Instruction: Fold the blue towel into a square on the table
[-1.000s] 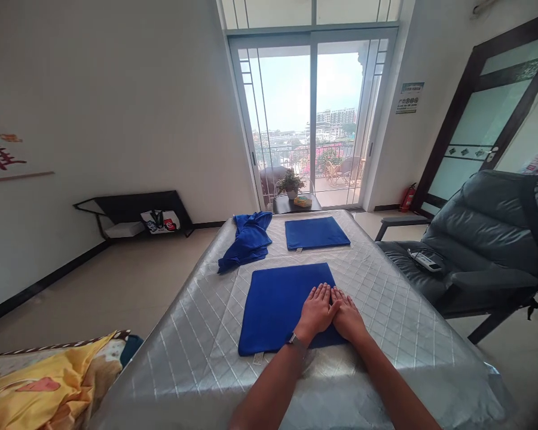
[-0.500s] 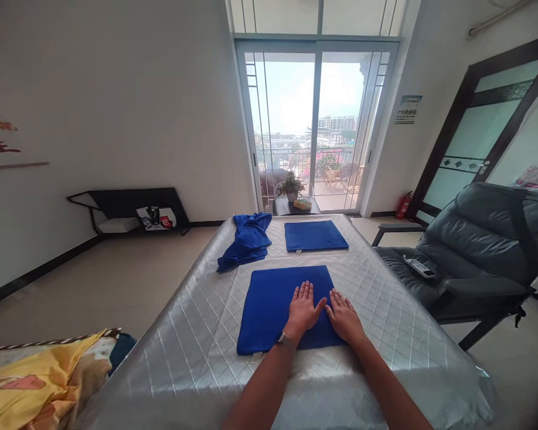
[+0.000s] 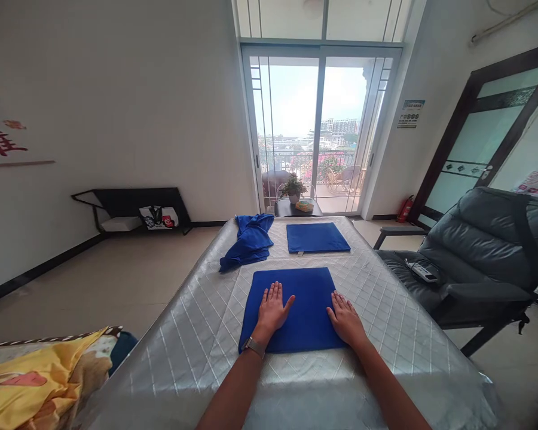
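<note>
A flat blue folded cloth (image 3: 302, 310) lies in front of me on a table with a silvery quilted cover (image 3: 197, 334). On its left part rests my left hand (image 3: 273, 309), palm down with fingers stretched and thumb out; a watch band circles that wrist. My right hand (image 3: 344, 316) lies flat over the cloth's right edge, fingers extended. Neither hand grips anything. Farther back is a second flat blue cloth (image 3: 318, 237) with a small white tag at its near edge. A crumpled blue cloth (image 3: 248, 242) sits to its left.
A dark padded armchair (image 3: 470, 239) stands to the right, with a white device (image 3: 424, 272) on its seat. Yellow fabric (image 3: 31, 376) is at the lower left. Beyond the table are a small stand with a potted plant (image 3: 293, 188) and a glass sliding door (image 3: 291, 119).
My left hand has slid left across the near cloth, away from my right hand. The right hand stays at the right edge. The view has shifted slightly.
</note>
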`<state>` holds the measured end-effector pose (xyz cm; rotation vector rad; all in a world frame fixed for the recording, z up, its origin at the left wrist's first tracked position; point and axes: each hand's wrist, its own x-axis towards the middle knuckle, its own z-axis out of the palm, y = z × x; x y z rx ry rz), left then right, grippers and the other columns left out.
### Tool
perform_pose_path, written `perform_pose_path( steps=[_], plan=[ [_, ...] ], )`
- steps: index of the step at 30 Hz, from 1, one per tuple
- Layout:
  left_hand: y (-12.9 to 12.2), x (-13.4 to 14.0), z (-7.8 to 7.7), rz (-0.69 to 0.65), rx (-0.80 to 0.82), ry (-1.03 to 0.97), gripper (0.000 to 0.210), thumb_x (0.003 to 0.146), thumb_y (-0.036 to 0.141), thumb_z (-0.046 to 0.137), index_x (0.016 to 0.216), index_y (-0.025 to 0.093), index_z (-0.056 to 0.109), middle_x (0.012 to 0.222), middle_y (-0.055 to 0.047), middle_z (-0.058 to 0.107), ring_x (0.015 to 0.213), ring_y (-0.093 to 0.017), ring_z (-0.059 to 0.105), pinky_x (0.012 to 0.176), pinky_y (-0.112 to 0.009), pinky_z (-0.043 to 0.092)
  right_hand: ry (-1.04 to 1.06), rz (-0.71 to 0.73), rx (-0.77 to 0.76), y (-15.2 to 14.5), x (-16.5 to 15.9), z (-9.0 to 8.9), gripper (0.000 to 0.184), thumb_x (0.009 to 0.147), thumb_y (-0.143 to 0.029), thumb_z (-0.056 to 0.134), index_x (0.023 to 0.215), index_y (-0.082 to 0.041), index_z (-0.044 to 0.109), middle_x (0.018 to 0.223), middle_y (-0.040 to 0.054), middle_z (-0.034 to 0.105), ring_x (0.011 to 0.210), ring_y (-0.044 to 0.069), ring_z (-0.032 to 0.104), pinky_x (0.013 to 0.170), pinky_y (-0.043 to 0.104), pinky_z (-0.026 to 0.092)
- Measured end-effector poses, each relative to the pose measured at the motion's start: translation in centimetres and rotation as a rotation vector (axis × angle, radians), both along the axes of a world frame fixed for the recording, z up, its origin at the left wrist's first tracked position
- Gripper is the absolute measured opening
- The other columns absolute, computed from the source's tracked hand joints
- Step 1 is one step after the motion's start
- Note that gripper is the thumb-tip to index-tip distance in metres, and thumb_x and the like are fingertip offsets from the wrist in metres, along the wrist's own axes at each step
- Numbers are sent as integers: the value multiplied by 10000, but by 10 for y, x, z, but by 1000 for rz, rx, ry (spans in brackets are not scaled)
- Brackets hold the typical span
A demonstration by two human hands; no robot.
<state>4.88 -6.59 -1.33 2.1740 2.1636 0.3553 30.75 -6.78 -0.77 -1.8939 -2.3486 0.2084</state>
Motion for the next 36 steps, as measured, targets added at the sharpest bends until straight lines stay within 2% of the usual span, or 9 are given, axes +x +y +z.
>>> perform_pose_path(
  steps=[4, 8, 15, 19, 23, 26, 30, 36],
  plan=[
    [-4, -28, -3, 82, 13, 29, 907, 952, 690, 45, 1549, 56, 297, 1624, -168, 268, 1518, -267, 230, 1245, -465, 173, 8, 2, 9, 1, 1, -2, 656, 1011, -426, 231, 1575, -93, 259, 1644, 75, 232, 1523, 205, 205, 1244, 400, 139],
    [-4, -44, -6, 180, 35, 43, 919, 957, 680, 50, 1537, 12, 298, 1612, -211, 271, 1512, -292, 244, 1238, -474, 175, -2, 2, 12, 1, 1, -3, 653, 1011, -415, 230, 1574, -85, 257, 1644, 82, 232, 1522, 206, 207, 1243, 398, 142],
    [0, -47, -12, 250, 59, 42, 896, 975, 654, 73, 1523, -11, 318, 1603, -221, 282, 1503, -289, 269, 1228, -452, 219, 1, -5, -11, -1, 0, 1, 654, 1014, -419, 222, 1576, -84, 245, 1649, 72, 228, 1525, 200, 194, 1245, 389, 132],
    [0, -47, -13, 246, 70, 48, 891, 974, 660, 80, 1521, 4, 336, 1601, -210, 297, 1502, -284, 274, 1227, -442, 221, -43, 3, -46, 2, 0, 8, 653, 1010, -420, 227, 1572, -89, 268, 1643, 82, 244, 1515, 221, 233, 1232, 407, 178],
    [1, -47, -15, 249, 79, 47, 890, 974, 661, 81, 1517, 7, 345, 1596, -209, 306, 1499, -285, 282, 1224, -449, 226, -62, 4, -42, 19, -4, 18, 632, 1004, -398, 236, 1544, -90, 351, 1615, 110, 318, 1485, 260, 308, 1212, 451, 222],
    [2, -47, -16, 250, 84, 46, 888, 974, 664, 95, 1515, 7, 349, 1596, -213, 304, 1498, -286, 284, 1223, -454, 231, -63, 17, -19, 39, -12, 21, 634, 1013, -407, 219, 1552, -94, 332, 1626, 97, 298, 1502, 252, 268, 1221, 433, 193],
    [3, -48, -17, 250, 86, 49, 886, 972, 667, 97, 1514, 17, 357, 1594, -211, 313, 1494, -281, 296, 1222, -446, 237, -54, 16, -2, 58, -20, 14, 647, 1021, -414, 198, 1579, -90, 244, 1654, 75, 214, 1531, 231, 171, 1232, 412, 150],
    [4, -48, -18, 255, 104, 50, 874, 976, 660, 107, 1506, 19, 378, 1586, -201, 339, 1488, -271, 313, 1224, -431, 236, -44, 2, 1, 64, -18, -3, 648, 1023, -406, 191, 1585, -84, 213, 1657, 76, 200, 1530, 220, 174, 1237, 399, 121]
  ],
)
